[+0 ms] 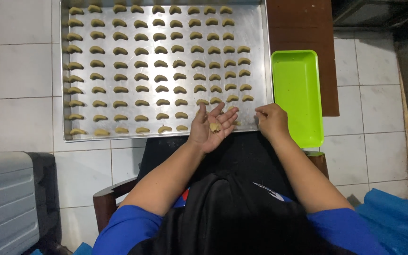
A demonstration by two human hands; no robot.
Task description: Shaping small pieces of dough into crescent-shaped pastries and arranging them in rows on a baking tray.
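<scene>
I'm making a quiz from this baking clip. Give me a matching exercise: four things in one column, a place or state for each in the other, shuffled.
Things:
1. left hand
2. right hand
3. green tray
4. metal baking sheet

States:
a. empty, to the right of the sheet
b. palm up, dough piece lying on it
c. filled with rows of crescent cookies
d. knuckles up, at the sheet's near right corner

Pairs: 1-b, 2-d, 3-a, 4-c

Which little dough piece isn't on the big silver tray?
The dough piece lying in the open palm of the left hand. All the other crescent-shaped pieces sit in rows on the metal tray; this one alone rests on the hand.
</scene>
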